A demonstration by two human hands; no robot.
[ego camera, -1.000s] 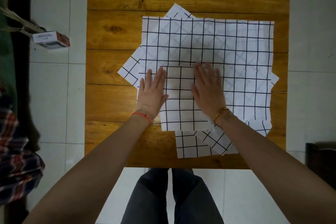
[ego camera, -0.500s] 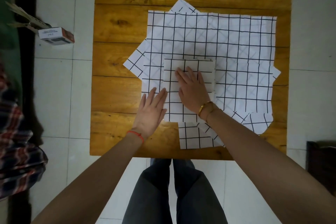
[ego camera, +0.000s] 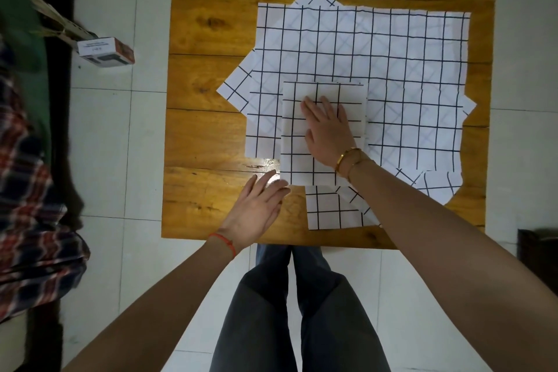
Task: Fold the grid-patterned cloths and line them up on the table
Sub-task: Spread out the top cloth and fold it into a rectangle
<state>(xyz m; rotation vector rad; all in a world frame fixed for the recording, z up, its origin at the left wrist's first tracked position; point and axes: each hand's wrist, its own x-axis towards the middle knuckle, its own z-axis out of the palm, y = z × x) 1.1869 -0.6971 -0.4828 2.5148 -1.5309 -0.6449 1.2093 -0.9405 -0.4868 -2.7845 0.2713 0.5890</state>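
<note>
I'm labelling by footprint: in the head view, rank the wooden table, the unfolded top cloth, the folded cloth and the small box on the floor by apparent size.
1. wooden table
2. unfolded top cloth
3. folded cloth
4. small box, though it lies lower and farther from the camera, so it looks smaller than it is.

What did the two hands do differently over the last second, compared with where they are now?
The left hand slid off the folded cloth toward the person and now lies flat on the table at the cloth's near left corner. The right hand moved left to the middle of the folded cloth and presses it flat. The folded cloth, the spread cloths beneath it and the small box on the floor stayed put.
</note>
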